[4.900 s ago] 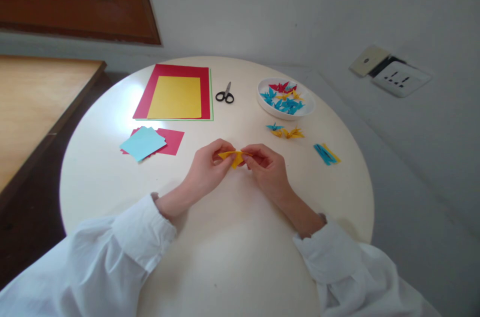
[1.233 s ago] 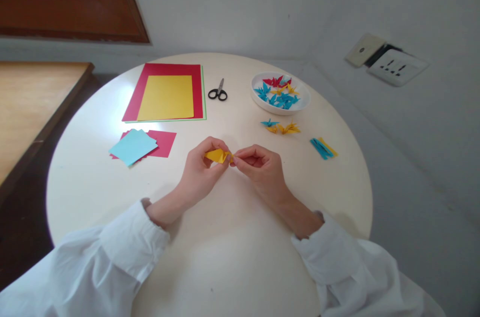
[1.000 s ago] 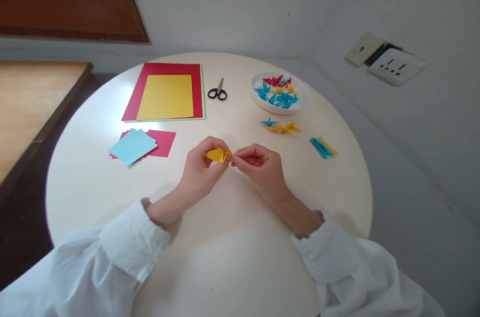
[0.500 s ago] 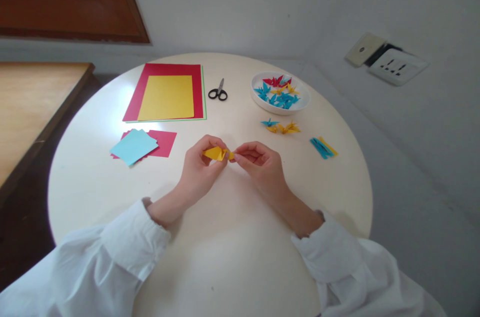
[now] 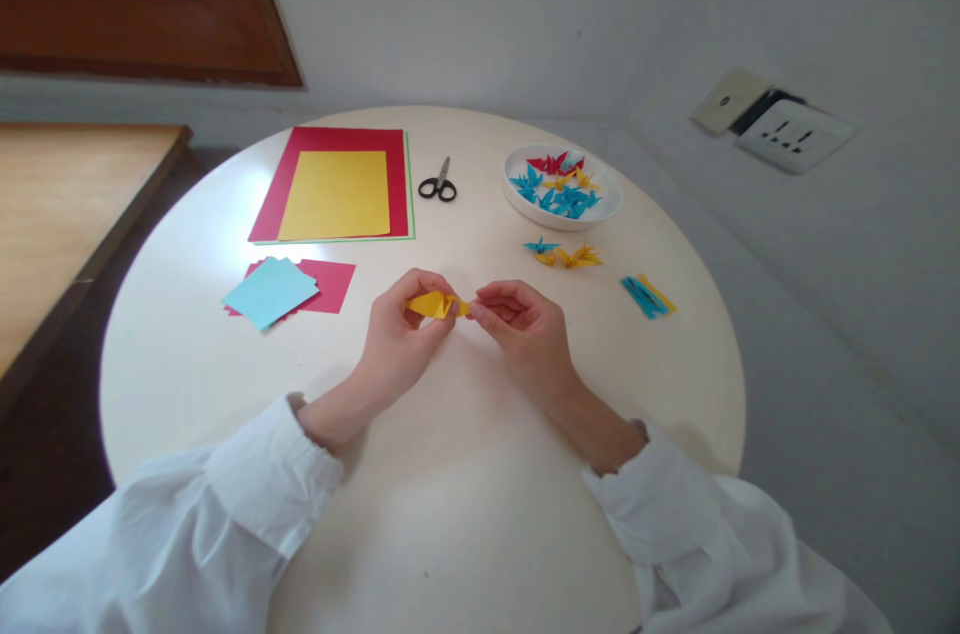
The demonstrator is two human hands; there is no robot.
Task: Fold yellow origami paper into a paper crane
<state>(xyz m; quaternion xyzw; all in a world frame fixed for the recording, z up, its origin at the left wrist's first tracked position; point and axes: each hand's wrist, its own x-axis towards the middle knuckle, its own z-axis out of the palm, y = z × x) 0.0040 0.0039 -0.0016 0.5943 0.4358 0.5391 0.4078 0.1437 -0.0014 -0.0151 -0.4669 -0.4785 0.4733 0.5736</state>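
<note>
A partly folded yellow origami paper point(image 5: 430, 305) is held between my two hands above the middle of the table. My left hand point(image 5: 403, 324) is closed on its wider part, with the thumb in front. The thumb and fingertips of my right hand point(image 5: 525, 322) pinch its narrow right end. Beyond my right hand lie several small paper cranes point(image 5: 577, 257), yellow and blue, on the tabletop. My fingers hide some of the paper's edges.
A white round dish point(image 5: 562, 221) holds several folded cranes. Scissors point(image 5: 438, 184) lie beside stacked red and yellow sheets point(image 5: 337, 194). Light blue squares point(image 5: 271, 292) overlap pink paper point(image 5: 335, 286) at left. Blue and yellow paper strips point(image 5: 646, 296) lie right, on the round table point(image 5: 450, 514).
Both hands keep their hold on the yellow paper. More of its narrow right end shows between my fingertips. The whole view has shifted very slightly.
</note>
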